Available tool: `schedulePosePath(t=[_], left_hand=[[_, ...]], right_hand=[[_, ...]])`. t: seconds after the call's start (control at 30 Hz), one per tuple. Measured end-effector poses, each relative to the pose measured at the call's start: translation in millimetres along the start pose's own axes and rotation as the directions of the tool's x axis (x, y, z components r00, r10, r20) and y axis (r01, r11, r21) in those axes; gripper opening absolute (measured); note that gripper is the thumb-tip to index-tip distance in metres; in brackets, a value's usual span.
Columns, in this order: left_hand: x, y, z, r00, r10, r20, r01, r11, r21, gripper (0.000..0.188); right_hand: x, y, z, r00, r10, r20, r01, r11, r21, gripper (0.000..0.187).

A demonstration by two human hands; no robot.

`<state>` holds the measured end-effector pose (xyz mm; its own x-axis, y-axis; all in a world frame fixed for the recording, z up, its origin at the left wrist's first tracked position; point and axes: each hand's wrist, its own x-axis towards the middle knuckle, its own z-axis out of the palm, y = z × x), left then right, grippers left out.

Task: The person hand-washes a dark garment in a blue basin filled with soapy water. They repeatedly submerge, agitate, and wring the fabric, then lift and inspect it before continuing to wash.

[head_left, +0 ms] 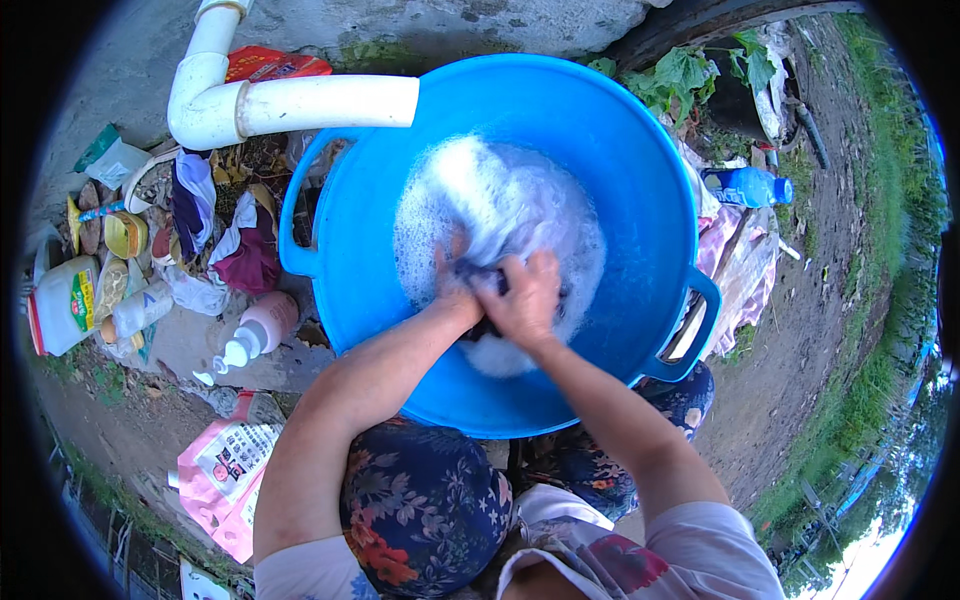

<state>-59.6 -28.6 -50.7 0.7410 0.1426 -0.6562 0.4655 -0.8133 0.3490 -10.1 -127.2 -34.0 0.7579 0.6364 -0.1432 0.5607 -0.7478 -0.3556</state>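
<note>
A large blue plastic basin (640, 210) with two side handles holds soapy water under thick white suds (455, 170). Both of my hands meet in the middle of it. Between them is a bunched dark wet cloth (482, 276), partly sunk in the foam. My right hand (530, 298) is closed over the cloth, thumb toward the left hand. My left hand (452, 288) grips the cloth from the other side; its fingers are partly covered by foam. A paler, lavender-white mass of suds (545, 200) lies just beyond the hands, and I cannot tell whether cloth is under it.
A white drainpipe (330, 101) reaches over the basin's far left rim. To the left stand a pink pump bottle (268, 322), a white jug (65, 305) and dark clothes (195, 205). A blue bottle (745, 187) lies at the right; a pink bag (225, 480) sits near left.
</note>
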Motion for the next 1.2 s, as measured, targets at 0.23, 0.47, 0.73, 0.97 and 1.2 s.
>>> schedulePosePath(t=[0.23, 0.47, 0.73, 0.97, 1.2], left_hand=[[15.0, -2.2, -9.1, 0.866, -0.047, -0.497, -0.181, 0.898, -0.401, 0.066], [-24.0, 16.3, -35.9, 0.636, 0.436, -0.638, -0.489, 0.866, 0.104, 0.073], [-7.2, -9.8, 4.5, 0.972, -0.046, -0.229, 0.014, 0.990, -0.139, 0.090], [10.0, -8.6, 29.3, 0.996, 0.011, -0.087, -0.011, 1.000, 0.004, 0.092], [-7.3, -3.3, 3.0, 0.992, 0.033, -0.119, -0.010, 0.982, 0.191, 0.096]], right_hand=[[105.5, 12.5, -9.5, 0.886, 0.462, 0.024, -0.449, 0.847, 0.286, 0.043], [106.5, 62.9, -81.5, 0.854, 0.303, 0.422, -0.509, 0.324, 0.798, 0.063], [16.5, 21.3, -9.1, 0.980, 0.196, 0.041, -0.184, 0.804, 0.566, 0.040], [78.7, 26.5, 47.3, 0.997, 0.075, -0.010, -0.071, 0.972, 0.223, 0.044], [73.3, 58.1, -26.4, 0.923, 0.299, 0.244, -0.386, 0.726, 0.569, 0.038]])
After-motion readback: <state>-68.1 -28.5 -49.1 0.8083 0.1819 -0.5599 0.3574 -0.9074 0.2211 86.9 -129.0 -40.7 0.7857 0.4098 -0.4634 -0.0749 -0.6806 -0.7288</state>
